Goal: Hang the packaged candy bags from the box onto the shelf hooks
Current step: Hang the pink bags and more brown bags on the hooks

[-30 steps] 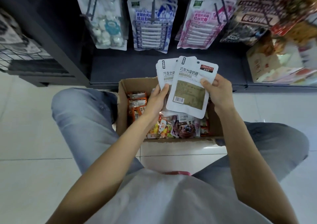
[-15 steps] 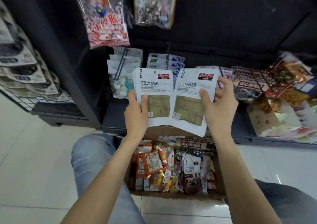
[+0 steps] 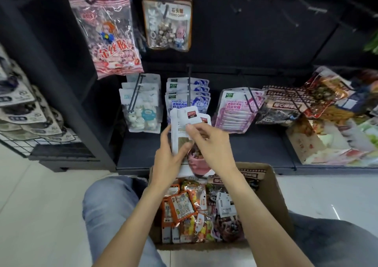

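- Nearest to me, between my knees, the cardboard box (image 3: 272,193) sits on the floor, packed with mixed candy bags (image 3: 184,207), orange ones on the left and darker ones on the right.
- Just above the box, my left hand (image 3: 165,160) grips the white candy bags (image 3: 185,123) from the side, fingers curled behind them and thumb on the front.
- My right hand (image 3: 212,144) reaches across from the other side, fingers pinching the upper part of the front bag; the two bags overlap, red-labelled tops fanned upward.
- I judge the step as squaring up the pair before hanging; neither is on a hook yet.
- Beyond them, the shelf hook (image 3: 189,86) carries blue-white bags, and others alongside are loaded too.
- Farthest up, empty hooks (image 3: 290,19) jut from the dark back panel; next I need each bag's hang hole lined up with a free prong.
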